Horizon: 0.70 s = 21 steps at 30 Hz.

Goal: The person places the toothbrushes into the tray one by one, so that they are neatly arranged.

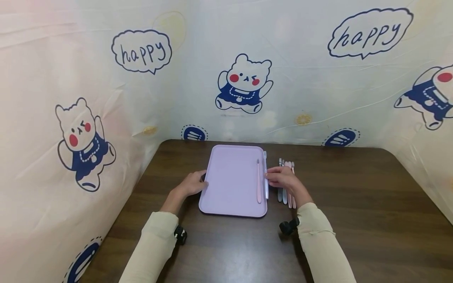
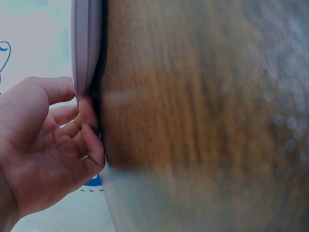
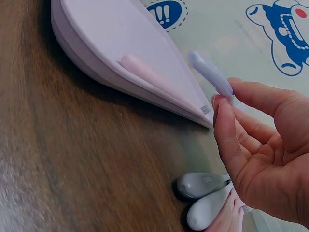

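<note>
A lilac tray (image 1: 231, 181) with rounded corners lies on the dark wooden table. Thumb and fingers of my left hand (image 1: 192, 183) pinch its left rim, also seen in the left wrist view. On the tray's right side rests a pink toothbrush (image 1: 259, 188), handle toward me. My right hand (image 1: 283, 177) pinches a pale lavender toothbrush (image 3: 210, 72) by its handle, just beside the tray's right rim and lengthwise along it. Right of that hand, several grey, pale blue and pink toothbrushes (image 1: 284, 196) lie side by side, partly hidden by the hand.
The wooden table (image 1: 354, 204) extends right and toward me. A printed cloth (image 1: 198, 86) with bears and lettering hangs behind it and along both sides. Each wrist carries a small black camera (image 1: 289, 226).
</note>
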{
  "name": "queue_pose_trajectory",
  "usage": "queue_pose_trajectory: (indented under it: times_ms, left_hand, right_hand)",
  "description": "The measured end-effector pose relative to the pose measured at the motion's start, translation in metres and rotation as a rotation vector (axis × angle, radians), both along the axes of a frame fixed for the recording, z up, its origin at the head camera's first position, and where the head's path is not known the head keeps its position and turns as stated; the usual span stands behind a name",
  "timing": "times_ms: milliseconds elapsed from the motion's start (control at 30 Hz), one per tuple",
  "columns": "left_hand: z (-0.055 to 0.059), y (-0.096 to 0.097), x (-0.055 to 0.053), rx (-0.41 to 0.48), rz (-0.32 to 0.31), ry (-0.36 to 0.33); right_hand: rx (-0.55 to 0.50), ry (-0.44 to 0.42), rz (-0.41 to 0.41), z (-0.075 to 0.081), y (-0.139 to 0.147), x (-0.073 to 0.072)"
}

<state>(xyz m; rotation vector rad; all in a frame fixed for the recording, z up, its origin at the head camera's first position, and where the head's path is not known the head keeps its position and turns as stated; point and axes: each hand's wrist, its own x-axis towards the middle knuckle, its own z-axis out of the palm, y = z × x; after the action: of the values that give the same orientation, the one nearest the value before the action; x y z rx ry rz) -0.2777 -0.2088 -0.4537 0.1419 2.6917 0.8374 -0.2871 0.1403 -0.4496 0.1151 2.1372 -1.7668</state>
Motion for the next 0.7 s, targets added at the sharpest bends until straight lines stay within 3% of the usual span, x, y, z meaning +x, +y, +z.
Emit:
queue_pose_trajectory:
  times_ms: [300, 700]
  left_hand:
    - [-0.0013, 0.0009, 0.0002, -0.006, 0.0, 0.002]
    - [-0.0017, 0.0001, -0.0006, -0.008, 0.006, 0.007]
  right_hand:
    - [-0.041, -0.005, 0.027, 0.0005, -0.0031, 0.002]
    - [0.081, -0.046, 0.007, -0.0007, -0.0106, -0.0032]
